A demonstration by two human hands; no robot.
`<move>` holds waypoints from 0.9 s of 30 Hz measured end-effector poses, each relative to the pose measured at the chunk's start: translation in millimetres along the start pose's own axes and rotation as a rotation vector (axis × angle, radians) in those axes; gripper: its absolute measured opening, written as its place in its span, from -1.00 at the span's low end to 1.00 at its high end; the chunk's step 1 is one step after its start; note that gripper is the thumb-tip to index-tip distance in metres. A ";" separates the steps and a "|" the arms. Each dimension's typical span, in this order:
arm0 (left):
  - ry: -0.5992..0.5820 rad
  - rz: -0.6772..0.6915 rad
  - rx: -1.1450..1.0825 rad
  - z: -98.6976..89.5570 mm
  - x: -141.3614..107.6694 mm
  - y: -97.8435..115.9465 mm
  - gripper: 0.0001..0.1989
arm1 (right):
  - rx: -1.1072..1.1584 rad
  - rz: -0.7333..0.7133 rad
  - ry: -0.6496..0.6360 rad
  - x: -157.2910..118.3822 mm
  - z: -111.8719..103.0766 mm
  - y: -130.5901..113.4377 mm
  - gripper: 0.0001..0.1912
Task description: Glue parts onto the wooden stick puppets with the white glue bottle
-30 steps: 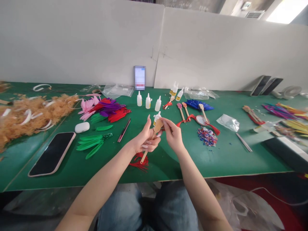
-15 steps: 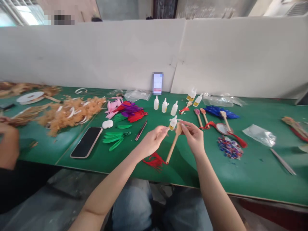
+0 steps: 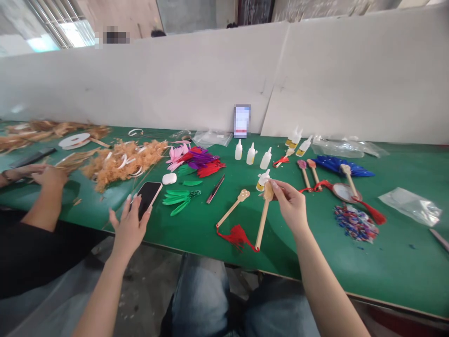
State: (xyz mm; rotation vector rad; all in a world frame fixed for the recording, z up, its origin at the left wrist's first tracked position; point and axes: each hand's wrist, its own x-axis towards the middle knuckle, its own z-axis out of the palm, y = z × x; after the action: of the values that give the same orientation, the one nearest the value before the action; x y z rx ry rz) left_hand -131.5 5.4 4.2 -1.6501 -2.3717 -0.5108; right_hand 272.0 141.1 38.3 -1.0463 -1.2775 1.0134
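"Wooden stick (image 3: 263, 219): where is it, in the head view?"

"Over the green desk (image 3: 333, 278). The right hand (image 3: 292, 202) is pinching its flat, rounded head between thumb and fingers, and the slim handle is slanting down toward the near edge."

"And the left hand (image 3: 129, 230)?"

"Open, holding its fingers apart over the lower part of the glossy black phone (image 3: 150, 193); I can't tell whether they're touching it."

"Anything between?"

"A second stick (image 3: 229, 212) is lying there, its head dotted with holes, and a fringed red tassel (image 3: 237, 236) is lying between the handle ends."
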 end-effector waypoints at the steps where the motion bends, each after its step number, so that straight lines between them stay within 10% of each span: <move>1: 0.006 0.014 -0.006 0.1 -1.9 -0.7 -0.42 | -0.010 0.002 0.006 0.2 -0.3 1.4 -0.64; 8: 0.176 -0.027 -0.097 -2.0 -9.6 5.7 -0.39 | -0.052 0.009 0.041 1.7 -2.2 6.4 -0.61; 27: 0.015 0.025 -0.014 -4.4 -16.1 6.7 -0.38 | -0.114 -0.007 0.045 2.4 -4.1 10.5 -0.58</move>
State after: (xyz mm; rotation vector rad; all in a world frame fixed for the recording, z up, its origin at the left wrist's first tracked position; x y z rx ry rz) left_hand -119.7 -8.1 3.5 -1.6736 -2.3388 -0.5343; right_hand 276.2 145.7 28.6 -1.1451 -1.3132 0.9155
